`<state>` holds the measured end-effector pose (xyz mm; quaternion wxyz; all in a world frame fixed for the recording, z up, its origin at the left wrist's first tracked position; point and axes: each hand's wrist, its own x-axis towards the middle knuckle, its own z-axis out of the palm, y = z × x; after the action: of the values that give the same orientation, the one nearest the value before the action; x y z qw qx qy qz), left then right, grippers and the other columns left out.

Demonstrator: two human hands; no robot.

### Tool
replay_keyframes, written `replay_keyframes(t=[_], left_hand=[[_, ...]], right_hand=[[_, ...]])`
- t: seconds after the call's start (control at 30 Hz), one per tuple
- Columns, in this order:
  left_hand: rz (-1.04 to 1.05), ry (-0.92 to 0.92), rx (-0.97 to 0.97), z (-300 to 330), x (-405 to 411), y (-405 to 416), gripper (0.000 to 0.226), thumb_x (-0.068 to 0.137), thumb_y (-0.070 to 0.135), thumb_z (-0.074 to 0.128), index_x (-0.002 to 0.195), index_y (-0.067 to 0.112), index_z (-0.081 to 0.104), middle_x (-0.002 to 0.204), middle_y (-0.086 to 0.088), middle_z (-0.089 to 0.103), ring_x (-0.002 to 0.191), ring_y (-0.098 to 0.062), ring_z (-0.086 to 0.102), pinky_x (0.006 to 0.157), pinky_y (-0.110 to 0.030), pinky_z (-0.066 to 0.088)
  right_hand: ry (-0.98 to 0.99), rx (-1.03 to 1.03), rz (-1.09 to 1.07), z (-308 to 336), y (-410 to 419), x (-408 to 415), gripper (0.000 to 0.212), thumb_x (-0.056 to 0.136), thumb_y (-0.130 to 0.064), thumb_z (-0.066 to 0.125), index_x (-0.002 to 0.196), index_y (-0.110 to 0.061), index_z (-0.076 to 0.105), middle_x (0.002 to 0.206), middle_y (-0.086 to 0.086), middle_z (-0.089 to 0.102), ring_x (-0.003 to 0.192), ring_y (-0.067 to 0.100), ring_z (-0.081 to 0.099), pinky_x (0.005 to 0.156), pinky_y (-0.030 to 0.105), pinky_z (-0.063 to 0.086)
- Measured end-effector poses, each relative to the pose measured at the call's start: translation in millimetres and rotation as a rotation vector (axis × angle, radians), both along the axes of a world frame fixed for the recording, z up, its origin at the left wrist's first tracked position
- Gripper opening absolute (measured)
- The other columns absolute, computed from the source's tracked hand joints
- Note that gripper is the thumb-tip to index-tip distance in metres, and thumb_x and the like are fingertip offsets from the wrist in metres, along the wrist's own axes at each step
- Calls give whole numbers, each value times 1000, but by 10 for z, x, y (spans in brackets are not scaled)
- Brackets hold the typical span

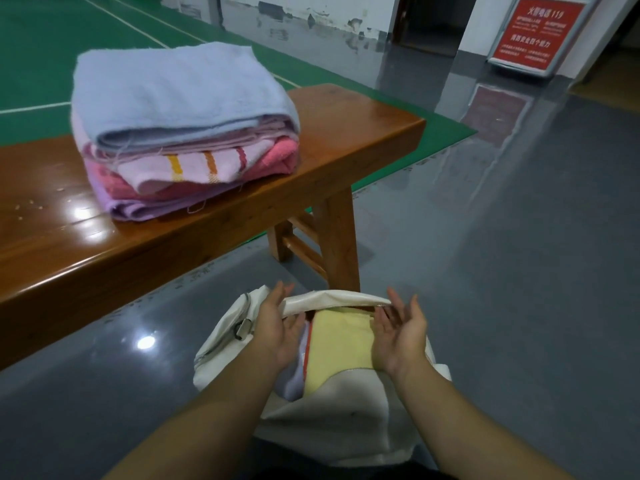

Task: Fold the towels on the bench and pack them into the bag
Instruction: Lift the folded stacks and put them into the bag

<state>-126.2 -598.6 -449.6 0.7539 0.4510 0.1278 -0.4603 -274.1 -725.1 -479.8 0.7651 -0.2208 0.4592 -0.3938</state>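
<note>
A white bag sits on the grey floor with its zip mouth open. Inside lies a folded yellow towel with a pale lilac one beside it. My left hand and my right hand are both at the bag's mouth, palms facing each other, fingers straight, on either side of the yellow towel. Neither hand grips anything. On the wooden bench stands a stack of folded towels: light blue on top, then pink striped, red-pink and purple.
The bench leg stands just beyond the bag. Glossy grey floor spreads to the right. A green court floor lies behind the bench. A red sign board leans at the far right wall.
</note>
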Motion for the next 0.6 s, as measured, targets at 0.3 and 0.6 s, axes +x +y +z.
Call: replay_keyframes(t=[0.3, 0.6], left_hand=[[-104, -85, 97, 66, 21, 209, 46, 101, 47, 50, 126, 9, 60, 85, -8, 62, 67, -16, 57, 75, -32, 50], [-685, -1180, 749, 283, -52, 542, 51, 103, 48, 47, 147, 23, 45, 154, -12, 34, 139, -31, 38, 112, -37, 32]], right_hand=[[537, -212, 349, 183, 270, -73, 51, 103, -59, 37, 114, -21, 70, 98, 6, 71, 87, 19, 66, 68, 30, 49], [1268, -970, 637, 285, 368, -244, 58, 100, -61, 39, 143, -25, 53, 136, 8, 53, 122, 29, 55, 103, 41, 46]])
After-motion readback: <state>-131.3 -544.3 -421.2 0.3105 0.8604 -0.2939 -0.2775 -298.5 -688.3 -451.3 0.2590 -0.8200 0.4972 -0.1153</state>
